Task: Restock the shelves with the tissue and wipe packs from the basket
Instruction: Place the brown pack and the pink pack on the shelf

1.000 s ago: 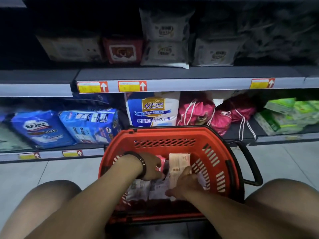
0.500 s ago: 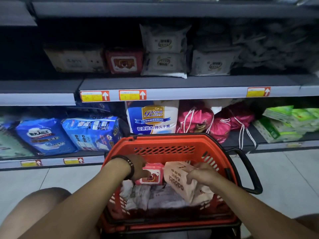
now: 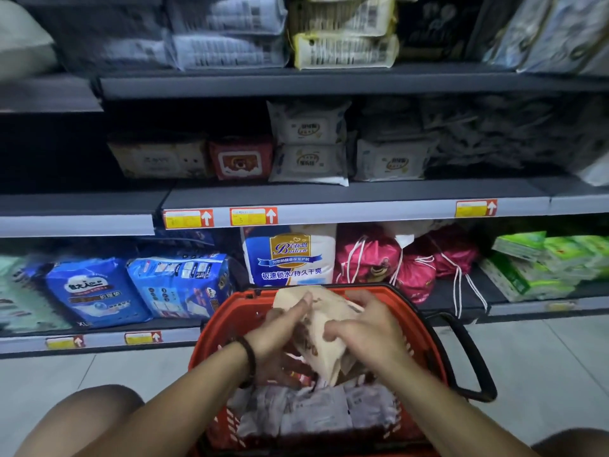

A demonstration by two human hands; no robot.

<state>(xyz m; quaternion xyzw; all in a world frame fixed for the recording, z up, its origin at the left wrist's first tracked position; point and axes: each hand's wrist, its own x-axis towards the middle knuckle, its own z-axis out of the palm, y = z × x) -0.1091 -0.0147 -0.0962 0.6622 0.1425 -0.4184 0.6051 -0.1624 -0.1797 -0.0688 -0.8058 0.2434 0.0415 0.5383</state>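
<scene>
A red plastic basket (image 3: 230, 316) stands on the floor in front of the shelves. Above it both hands hold a beige tissue pack (image 3: 318, 328) with brown print. My left hand (image 3: 283, 328) lies along the pack's left side with its fingers stretched up over it. My right hand (image 3: 369, 328) grips the right side, its thumb curled over the front. Several grey-white wipe packs (image 3: 316, 413) lie in the basket's bottom. A bit of a red pack (image 3: 301, 377) shows under my left hand.
The middle shelf (image 3: 356, 196) holds beige packs (image 3: 158, 159), a red bear pack (image 3: 242, 158) and white wipe packs (image 3: 309, 143). The bottom shelf has blue diaper bags (image 3: 178, 285), pink drawstring bags (image 3: 395, 262) and green tissue packs (image 3: 543, 265). A black basket handle (image 3: 474, 357) juts right. My knees flank the basket.
My right hand has lifted the beige pack out of the basket. My left hand has left the red pack and come onto the beige pack. The camera has tilted up.
</scene>
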